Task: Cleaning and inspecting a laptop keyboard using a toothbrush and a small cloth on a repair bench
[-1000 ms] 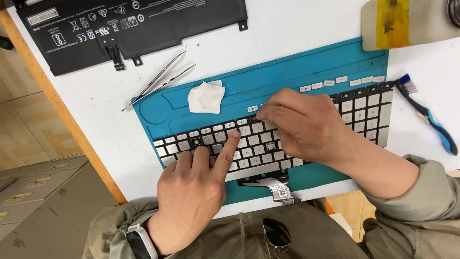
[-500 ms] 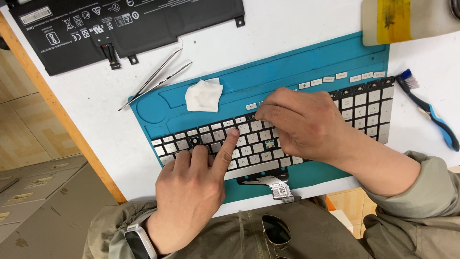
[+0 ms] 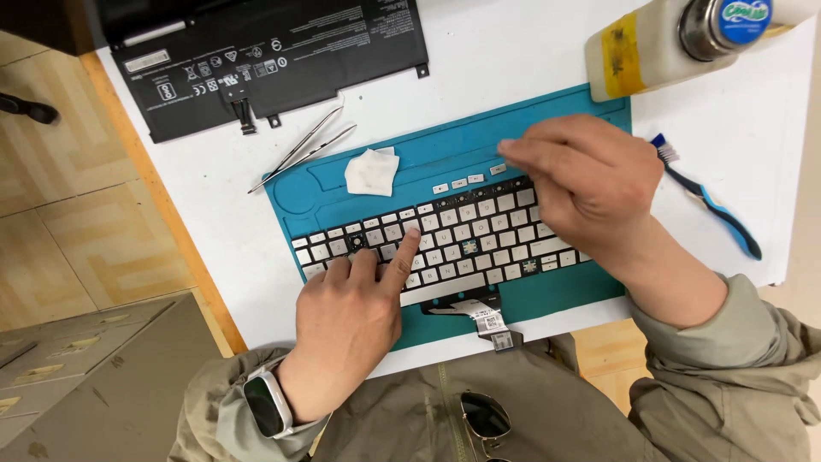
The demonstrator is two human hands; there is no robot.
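My left hand sits nearest me, its fingers spread and empty, the index pressing down on the left half of the bare laptop keyboard. That keyboard lies flat on the teal repair mat, angled a little, with its ribbon cable trailing off the near edge toward me. I judge this press is what keeps the board from sliding, so I want it firm but flat, on a seated key rather than on one of the open sockets where caps are missing.

Farther out, my right hand hovers over the keyboard's upper right corner, fingers pinched together at the tip; whether a small keycap is between them I cannot tell. A row of loose keycaps rests on the mat just beyond the top row. To do this well I would move in small lifts and keep the pinch low over the mat.

Beyond those lie a crumpled wipe, tweezers on the white surface, a blue brush at right, a black battery pack and a plastic bottle.
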